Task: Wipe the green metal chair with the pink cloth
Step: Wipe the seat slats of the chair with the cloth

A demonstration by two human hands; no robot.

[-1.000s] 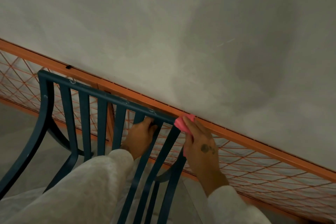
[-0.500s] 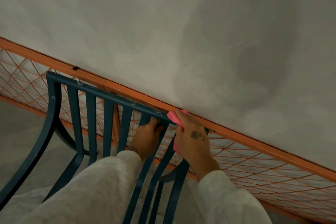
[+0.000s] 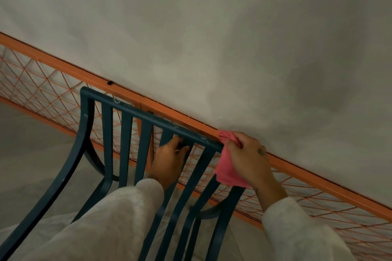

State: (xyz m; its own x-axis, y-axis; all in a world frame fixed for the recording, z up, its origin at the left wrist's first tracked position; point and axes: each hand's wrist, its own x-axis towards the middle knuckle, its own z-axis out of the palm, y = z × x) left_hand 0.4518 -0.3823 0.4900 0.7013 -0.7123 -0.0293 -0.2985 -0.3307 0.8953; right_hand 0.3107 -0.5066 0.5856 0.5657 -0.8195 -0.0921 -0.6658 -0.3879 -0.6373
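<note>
Both hands are working at the top rail of the chair (image 3: 131, 125): the left hand (image 3: 169, 160) is reaching between the vertical slats (image 3: 107, 144) and closing its fingers on the underside of the top rail (image 3: 148, 117), bracing the frame, while the right hand (image 3: 247, 158) is gripping the pink cloth (image 3: 226, 170) bunched at the rail's right-hand corner. The cloth is lying partly over the corner and partly hanging down against the right upright (image 3: 222, 224), held between thumb and fingers. The chair back is standing just beside an orange railing (image 3: 297, 172) with diamond mesh, and a grey wall is rising behind it. Judging from this position, the step in hand is wiping the corner where rail and upright meet; the next move is likely calling for drawing the cloth along the rail or down the upright, keeping it pressed flat against the metal while the left hand is steadying the back. The chair seat and legs are cut off below the frame, the sleeves (image 3: 118, 218) are covering the lower slats, and low light is making it impossible to tell which surfaces are already clean.
</note>
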